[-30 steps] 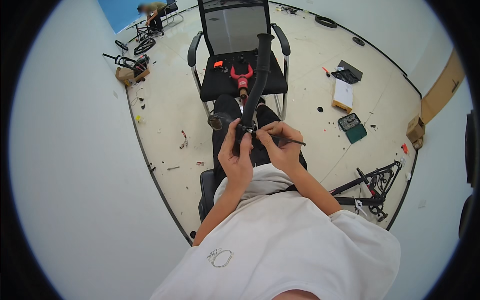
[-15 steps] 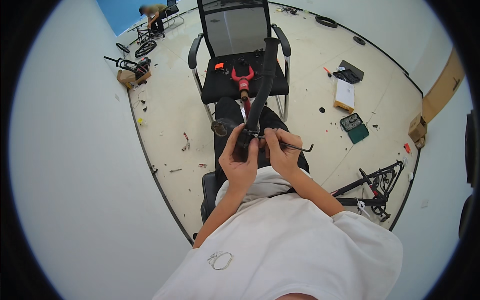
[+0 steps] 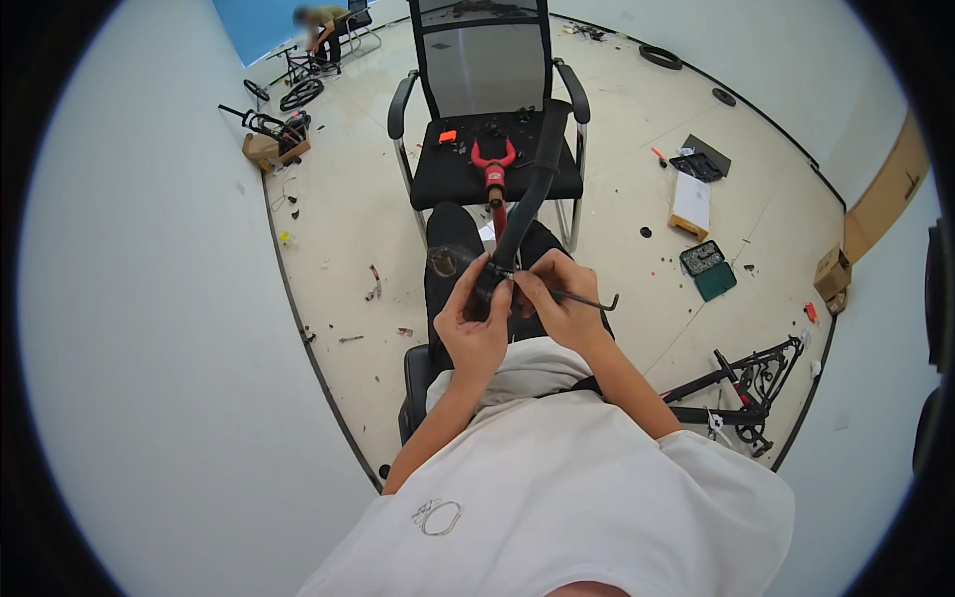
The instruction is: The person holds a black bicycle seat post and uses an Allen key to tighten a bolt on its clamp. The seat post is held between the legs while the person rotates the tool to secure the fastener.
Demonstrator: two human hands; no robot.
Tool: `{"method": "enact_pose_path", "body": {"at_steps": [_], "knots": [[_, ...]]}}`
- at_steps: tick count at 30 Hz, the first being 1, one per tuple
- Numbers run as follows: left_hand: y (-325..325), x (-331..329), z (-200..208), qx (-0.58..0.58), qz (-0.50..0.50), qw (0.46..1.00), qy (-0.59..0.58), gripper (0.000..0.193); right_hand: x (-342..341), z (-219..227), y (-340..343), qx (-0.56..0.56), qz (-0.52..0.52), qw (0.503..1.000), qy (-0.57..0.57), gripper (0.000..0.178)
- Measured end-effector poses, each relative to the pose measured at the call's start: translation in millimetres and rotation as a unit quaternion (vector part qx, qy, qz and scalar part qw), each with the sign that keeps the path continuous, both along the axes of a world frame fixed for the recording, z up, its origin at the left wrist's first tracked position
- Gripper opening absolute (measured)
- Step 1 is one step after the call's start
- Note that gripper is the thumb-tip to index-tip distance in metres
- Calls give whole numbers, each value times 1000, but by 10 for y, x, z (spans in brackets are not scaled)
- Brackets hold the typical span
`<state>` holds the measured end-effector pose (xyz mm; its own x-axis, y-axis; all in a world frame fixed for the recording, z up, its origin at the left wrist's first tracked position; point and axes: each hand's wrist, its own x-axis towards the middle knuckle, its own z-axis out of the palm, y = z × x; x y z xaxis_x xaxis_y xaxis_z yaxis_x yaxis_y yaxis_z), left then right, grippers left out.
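Observation:
A black bicycle handlebar [image 3: 529,204] stands up over my lap, its gripped end reaching over the chair seat. Its other end [image 3: 444,262] points up at the left of my knees. My left hand [image 3: 473,333] is closed around the dark clamp at the middle of the bar. From the right, my right hand [image 3: 569,310] pinches an L-shaped hex key [image 3: 594,302], whose bent end sticks out to the right. Where the key meets the clamp is hidden by my fingers. Beyond the hands, a red bicycle fork [image 3: 494,174] lies on the seat's front edge.
A black office chair [image 3: 438,179] faces me with small parts on it. Right on the floor are a bicycle frame [image 3: 731,388], a green case [image 3: 713,282] of small parts and a white box [image 3: 690,204]. A person [image 3: 323,30] bends over a bicycle far left.
The head view has shifted slightly, moving the scene a little right and down. My right fingers have drawn closer to the clamp, and the hex key's bent end sits slightly lower.

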<state>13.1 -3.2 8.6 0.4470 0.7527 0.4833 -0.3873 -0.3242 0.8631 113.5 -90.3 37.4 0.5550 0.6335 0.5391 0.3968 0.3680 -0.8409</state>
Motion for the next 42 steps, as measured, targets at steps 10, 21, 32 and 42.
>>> {"method": "enact_pose_path", "body": {"at_steps": [10,21,32,42], "knots": [[87,174,176,-78,-27,994,-67,37,120,199,125,15,31,999,-15,10],[133,264,-105,-81,25,990,-112,36,59,-27,224,46,-6,998,-45,8],[72,218,-150,-95,16,991,-96,38,27,-42,280,100,-160,962,-197,27],[74,262,-116,-49,0,992,-120,41,11,-7,244,48,-141,983,-112,28]]}}
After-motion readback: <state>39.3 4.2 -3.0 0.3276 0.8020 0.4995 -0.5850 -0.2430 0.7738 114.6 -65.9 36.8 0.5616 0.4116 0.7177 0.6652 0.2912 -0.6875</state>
